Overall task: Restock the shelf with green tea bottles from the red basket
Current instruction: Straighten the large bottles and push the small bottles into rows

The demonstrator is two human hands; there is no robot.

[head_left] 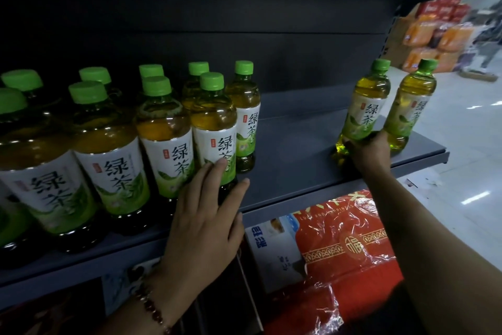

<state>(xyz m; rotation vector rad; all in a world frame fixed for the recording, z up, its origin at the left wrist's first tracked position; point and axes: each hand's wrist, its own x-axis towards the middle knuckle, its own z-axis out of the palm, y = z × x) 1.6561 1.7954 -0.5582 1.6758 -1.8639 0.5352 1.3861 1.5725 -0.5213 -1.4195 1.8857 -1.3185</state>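
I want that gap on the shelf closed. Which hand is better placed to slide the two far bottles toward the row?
Right. The right hand already holds both green-capped tea bottles; the left hand lies flat against the row's front bottle.

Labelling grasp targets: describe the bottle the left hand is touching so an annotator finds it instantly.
Start at the dark grey shelf and its packed block of green tea bottles on the left. Take the front row and go to its right end: that bottle has the left hand laid on its lower label, fingers straight. Unlike its neighbours, bare shelf lies right of it, up to the two bottles in the right hand's grip.
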